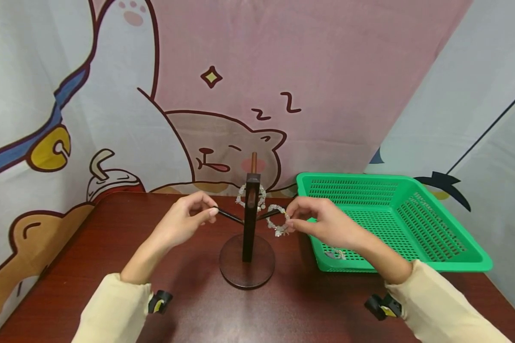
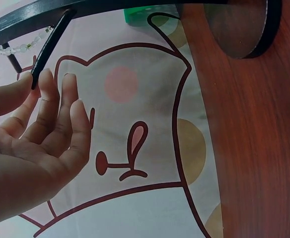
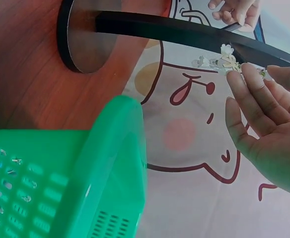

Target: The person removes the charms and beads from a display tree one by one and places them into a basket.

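A dark wooden stand (image 1: 249,228) with a round base and side pegs stands on the table. My left hand (image 1: 181,220) pinches the tip of its left peg (image 2: 52,47) between thumb and forefinger. On the opposite side, my right hand (image 1: 324,221) pinches a clear bead bracelet (image 1: 280,232) with a pale flower charm; the right peg (image 1: 274,211) passes through or behind its loop, I cannot tell which. The charm (image 3: 228,60) shows near the fingertips in the right wrist view. Another clear bead bracelet (image 1: 240,195) hangs higher, behind the post.
At the right sits a green plastic basket (image 1: 352,177) with slotted walls, close to my right forearm. Small shiny pieces (image 1: 335,254) lie in its near left corner. The reddish-brown table (image 1: 124,238) ends at a cartoon-printed cloth (image 1: 347,85).
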Demonstrator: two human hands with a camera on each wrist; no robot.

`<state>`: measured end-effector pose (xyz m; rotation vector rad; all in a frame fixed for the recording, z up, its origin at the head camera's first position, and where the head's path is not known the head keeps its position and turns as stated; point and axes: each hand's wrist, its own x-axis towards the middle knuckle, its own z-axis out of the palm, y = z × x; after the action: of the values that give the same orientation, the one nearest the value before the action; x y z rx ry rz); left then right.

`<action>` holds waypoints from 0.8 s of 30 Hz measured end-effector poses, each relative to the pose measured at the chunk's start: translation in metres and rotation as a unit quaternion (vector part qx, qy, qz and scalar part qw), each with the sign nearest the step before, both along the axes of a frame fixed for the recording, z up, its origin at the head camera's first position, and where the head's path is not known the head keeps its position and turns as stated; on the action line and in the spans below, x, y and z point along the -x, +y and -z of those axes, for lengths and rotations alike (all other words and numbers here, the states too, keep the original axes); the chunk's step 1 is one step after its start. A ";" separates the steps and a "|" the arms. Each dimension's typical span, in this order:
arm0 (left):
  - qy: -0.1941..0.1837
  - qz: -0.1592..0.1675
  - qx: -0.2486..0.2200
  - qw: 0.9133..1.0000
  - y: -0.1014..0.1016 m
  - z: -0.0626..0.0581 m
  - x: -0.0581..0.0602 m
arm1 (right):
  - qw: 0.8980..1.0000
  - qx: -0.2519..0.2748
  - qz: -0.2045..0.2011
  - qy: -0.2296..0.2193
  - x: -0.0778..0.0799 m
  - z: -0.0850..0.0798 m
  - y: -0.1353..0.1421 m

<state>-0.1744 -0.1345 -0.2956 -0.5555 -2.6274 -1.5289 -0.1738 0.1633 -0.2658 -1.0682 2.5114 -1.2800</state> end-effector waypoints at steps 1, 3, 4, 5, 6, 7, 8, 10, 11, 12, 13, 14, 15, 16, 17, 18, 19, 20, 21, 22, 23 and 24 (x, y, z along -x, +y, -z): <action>-0.002 -0.001 -0.001 1.000 0.000 0.000 0.000 | 1.000 0.000 0.003 -0.001 0.000 0.000 0.001; -0.004 0.000 -0.002 1.000 0.000 0.000 0.000 | 1.000 -0.002 0.008 -0.004 0.000 -0.001 0.002; -0.004 0.001 -0.002 1.000 0.000 0.000 0.000 | 1.000 -0.003 0.010 -0.005 0.000 -0.001 0.003; -0.003 0.001 -0.003 1.000 0.000 -0.001 -0.001 | 1.000 -0.003 0.013 -0.007 0.000 -0.002 0.003; -0.004 0.002 -0.004 1.000 0.000 -0.001 -0.001 | 1.000 -0.004 0.015 -0.008 0.000 -0.002 0.004; -0.004 0.002 -0.004 1.000 0.000 -0.001 -0.001 | 1.000 -0.005 0.018 -0.008 0.000 -0.002 0.005; -0.004 0.002 -0.003 1.000 0.000 -0.001 -0.001 | 1.000 -0.006 0.021 -0.010 0.000 -0.002 0.005; -0.004 0.001 -0.001 1.000 0.000 -0.001 -0.001 | 1.000 -0.008 0.026 -0.010 -0.001 -0.003 0.006; -0.005 0.001 0.000 1.000 0.000 0.000 0.000 | 1.000 -0.008 0.028 -0.011 -0.001 -0.003 0.007; -0.006 0.000 0.001 1.000 0.000 0.000 0.000 | 0.999 -0.008 0.029 -0.010 -0.001 -0.004 0.007; -0.005 0.000 0.002 1.000 0.000 0.000 0.000 | 0.999 -0.009 0.031 -0.010 -0.001 -0.004 0.008; -0.006 0.000 0.003 1.000 0.000 0.000 0.000 | 0.999 -0.011 0.032 -0.009 -0.001 -0.005 0.008; -0.006 0.000 0.003 1.000 0.000 0.000 0.000 | 0.999 -0.011 0.033 -0.007 0.000 -0.005 0.009; -0.006 0.000 0.003 1.000 -0.001 0.000 0.000 | 0.999 -0.010 0.034 -0.006 0.000 -0.005 0.010; -0.006 0.000 0.002 1.000 -0.001 0.000 0.000 | 0.999 -0.010 0.035 -0.004 0.000 -0.005 0.011; -0.004 0.001 0.002 1.000 -0.001 0.000 0.000 | 0.999 -0.010 0.035 -0.002 0.000 -0.006 0.012; -0.004 0.002 0.002 1.000 -0.001 0.000 0.000 | 0.999 -0.009 0.035 0.000 0.000 -0.006 0.013; -0.003 0.002 0.001 1.000 0.000 0.000 0.000 | 0.999 -0.007 0.035 0.002 0.000 -0.006 0.014; -0.003 0.003 0.001 1.000 0.000 0.000 0.000 | 0.999 -0.006 0.034 0.003 0.000 -0.005 0.015; -0.004 0.003 0.000 1.000 0.000 0.000 0.000 | 0.999 -0.005 0.034 0.004 -0.001 -0.005 0.015; -0.004 0.004 0.000 1.000 0.000 -0.001 0.000 | 0.999 -0.005 0.034 0.005 -0.001 -0.005 0.016; -0.005 0.004 0.000 1.000 0.000 -0.001 0.000 | 0.999 -0.004 0.033 0.004 -0.001 -0.005 0.017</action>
<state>-0.1740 -0.1341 -0.2948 -0.5615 -2.6349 -1.5380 -0.1729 0.1800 -0.2605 -0.9977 2.5762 -1.2833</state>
